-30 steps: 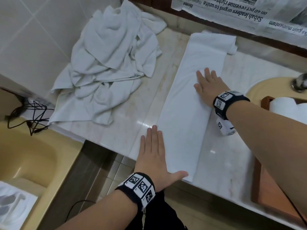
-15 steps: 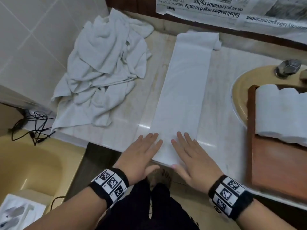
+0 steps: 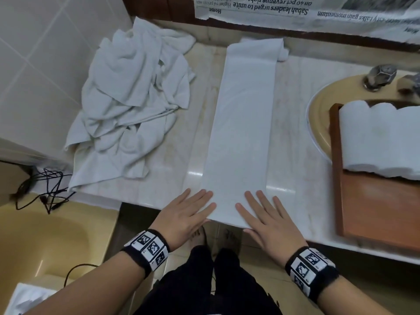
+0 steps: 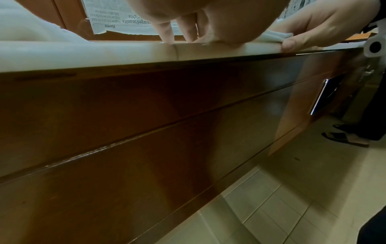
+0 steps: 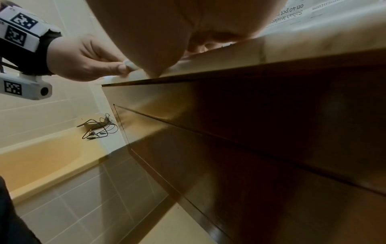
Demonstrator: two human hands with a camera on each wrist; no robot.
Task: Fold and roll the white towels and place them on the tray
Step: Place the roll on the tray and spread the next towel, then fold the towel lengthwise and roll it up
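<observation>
While the long folded towel (image 3: 243,133) lay in a strip up the middle of the frame on the tabletop (image 3: 293,160), both hands sat at its near end: the left hand (image 3: 186,214) and the right hand (image 3: 266,219) had fingers flat on top, thumbs pinching the edge from below. Rolled towels (image 3: 381,139) lay on the tray (image 3: 375,208) at right; a crumpled pile (image 3: 134,105) sat upper left.
</observation>
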